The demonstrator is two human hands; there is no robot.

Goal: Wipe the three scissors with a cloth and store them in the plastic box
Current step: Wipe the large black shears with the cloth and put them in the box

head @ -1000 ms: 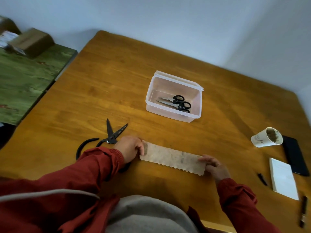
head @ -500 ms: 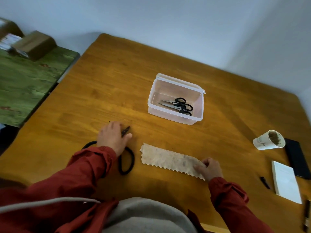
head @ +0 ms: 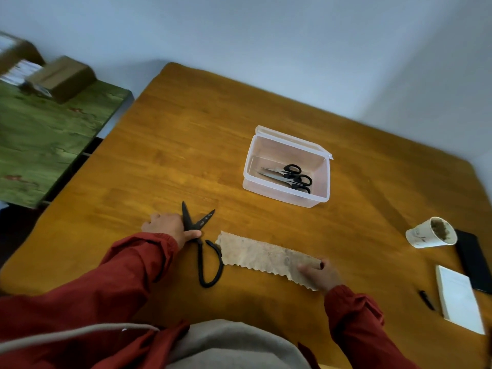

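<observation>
Clear plastic box (head: 285, 196), far centre: two black-handled scissors (head: 290, 177) stored. Large black scissors (head: 198, 251), near left — left grip (head: 167, 226) grasping pivot, wiping apparently pending. Beige scalloped cloth (head: 261, 254) alongside — right grip (head: 320, 275) pinching its end.

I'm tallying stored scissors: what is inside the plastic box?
Inside the plastic box lie two black-handled scissors, side by side, blades pointing left. Their handles overlap, so parts of the loops are hidden. Nothing else shows inside.
</observation>
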